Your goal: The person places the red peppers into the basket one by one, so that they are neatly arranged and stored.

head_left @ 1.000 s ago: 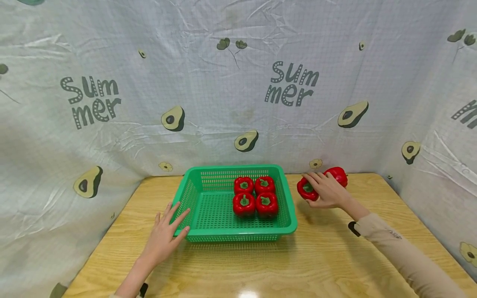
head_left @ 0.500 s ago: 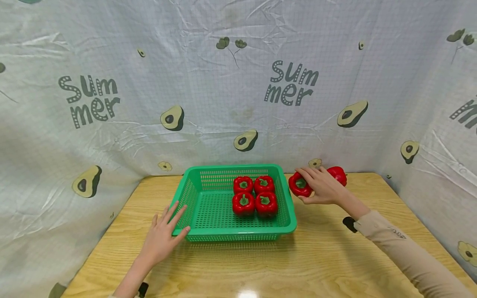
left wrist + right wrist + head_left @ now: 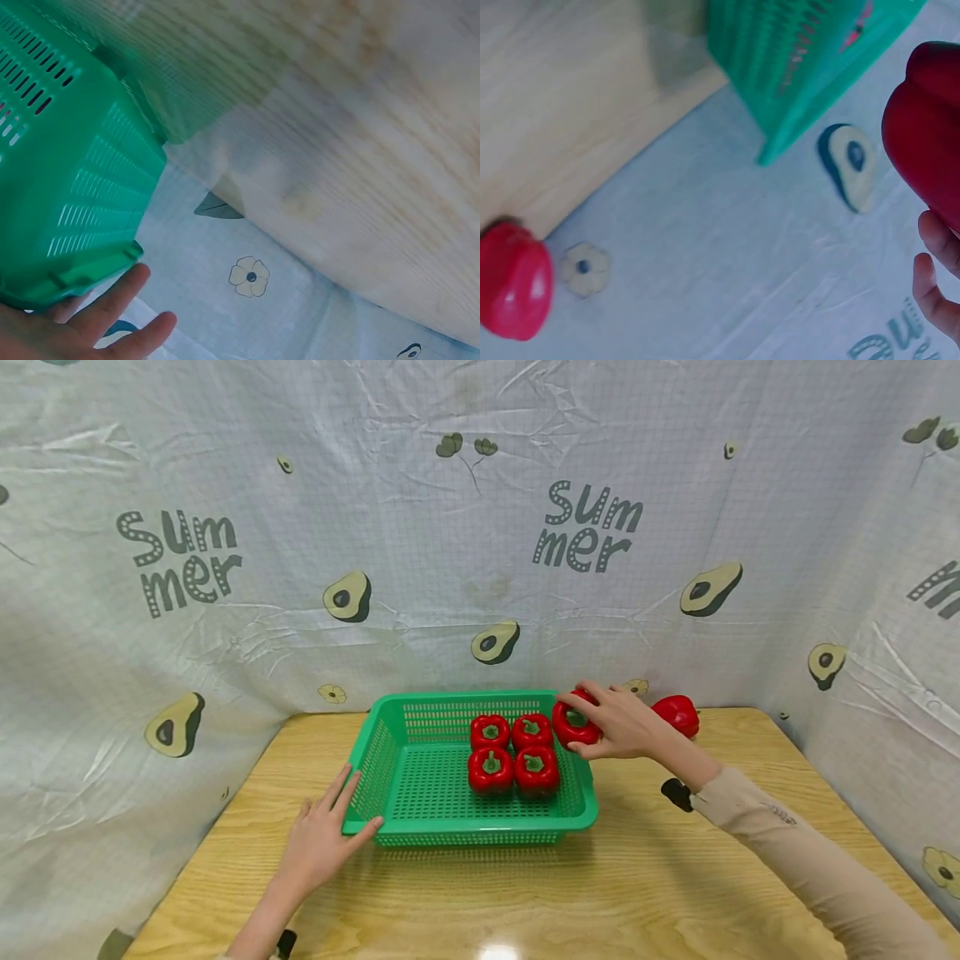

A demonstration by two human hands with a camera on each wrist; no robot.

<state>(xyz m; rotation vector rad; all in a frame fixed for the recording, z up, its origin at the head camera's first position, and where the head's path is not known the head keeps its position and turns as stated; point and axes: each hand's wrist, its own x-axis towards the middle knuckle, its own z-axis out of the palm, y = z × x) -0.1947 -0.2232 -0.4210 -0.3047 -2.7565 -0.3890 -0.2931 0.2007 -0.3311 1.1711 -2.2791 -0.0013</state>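
Note:
My right hand [image 3: 619,723] grips a red bell pepper [image 3: 573,720], its green stem toward me, over the right rim of the green basket [image 3: 480,825]. In the right wrist view that held pepper [image 3: 930,127] fills the right edge, with fingertips [image 3: 934,234] below it. Inside the basket, on its right side, several red bell peppers [image 3: 491,772] stand in two rows, stems up. My left hand [image 3: 318,842] rests with spread, straight fingers at the basket's left front rim; the left wrist view shows those fingers [image 3: 112,300] beside the basket's rim [image 3: 97,270].
Another red bell pepper [image 3: 677,715] lies at the back right of the wooden table [image 3: 675,860], partly behind my right forearm. A pale printed curtain [image 3: 420,568] hangs right behind the table's back edge and along both sides.
My right hand has lifted the bell pepper and carried it left, from the table beside the basket to over its right rim. The left hand has stayed at the left rim, shifting only slightly.

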